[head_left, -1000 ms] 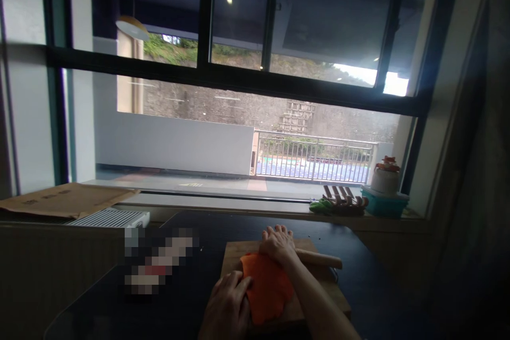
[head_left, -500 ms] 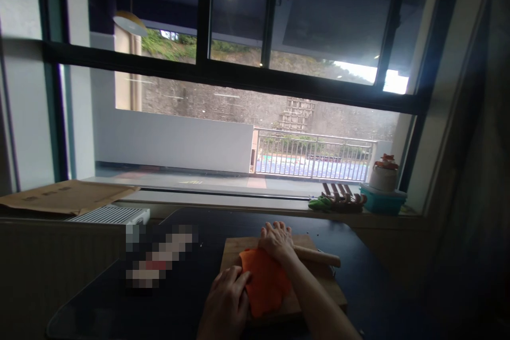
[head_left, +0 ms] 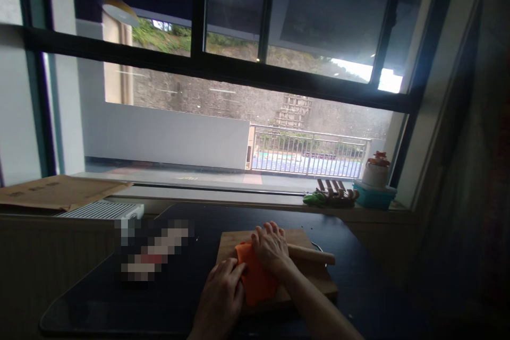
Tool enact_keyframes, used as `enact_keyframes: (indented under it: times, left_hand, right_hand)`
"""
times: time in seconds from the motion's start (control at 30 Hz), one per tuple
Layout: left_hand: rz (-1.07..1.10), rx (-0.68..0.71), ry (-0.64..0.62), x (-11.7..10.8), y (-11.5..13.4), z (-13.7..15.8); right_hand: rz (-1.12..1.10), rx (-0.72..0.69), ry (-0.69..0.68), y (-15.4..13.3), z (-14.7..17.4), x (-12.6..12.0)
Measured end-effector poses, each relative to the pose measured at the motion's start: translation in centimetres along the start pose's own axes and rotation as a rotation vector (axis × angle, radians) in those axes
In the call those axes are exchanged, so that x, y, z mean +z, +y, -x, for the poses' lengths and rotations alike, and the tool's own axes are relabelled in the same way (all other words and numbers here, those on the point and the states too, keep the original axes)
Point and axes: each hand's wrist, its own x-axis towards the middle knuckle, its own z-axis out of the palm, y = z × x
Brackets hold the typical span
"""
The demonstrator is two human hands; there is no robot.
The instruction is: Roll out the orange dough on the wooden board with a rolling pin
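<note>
Plainly, one orange sheet (head_left: pixel 257 279) lies right of the left hand (head_left: pixel 223 287), its grip unclear, and partly under the right hand (head_left: pixel 271 247), flat. One board (head_left: pixel 321 282) bears one rolling pin (head_left: pixel 313 254).

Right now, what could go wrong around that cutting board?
1. The left hand is at the near-left edge of the orange dough-like sheet, the right hand over its far part; uneven pulling might stretch or tear it.
2. The wooden rolling pin juts past the cutting board's right edge; a bump could roll it.
</note>
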Motion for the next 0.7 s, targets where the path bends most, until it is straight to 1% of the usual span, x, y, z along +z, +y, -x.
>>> enact_keyframes:
  times: [0.13,0.2,0.27,0.43,0.5,0.6,0.7]
  left_hand:
    - [-0.013,-0.008,-0.005,0.2,-0.2,-0.2]
    - [-0.015,0.000,0.000,0.3,-0.4,-0.2]
    - [-0.016,0.004,-0.001,0.4,-0.4,-0.2]
    - [0.001,-0.017,-0.019,0.1,-0.1,-0.1]
    - [0.016,-0.015,-0.013,-0.1,0.1,-0.1]
    - [0.045,-0.007,-0.015,-0.1,0.1,-0.2]
    - [0.106,-0.005,-0.023,0.0,-0.4,-0.4]
  right_hand:
    - [0.019,0.070,-0.049,0.5,-2.8,-0.4]
    - [0.026,0.090,-0.071,0.7,-3.6,-0.5]
    - [0.030,0.078,-0.057,0.6,-3.4,-0.4]
    - [-0.009,0.011,-0.013,0.1,-0.4,0.3]
    - [-0.012,-0.005,-0.007,0.1,0.2,0.4]
    - [0.017,0.001,-0.001,0.3,-0.7,0.3]
    - [0.046,0.067,-0.011,0.9,-3.1,-0.1]
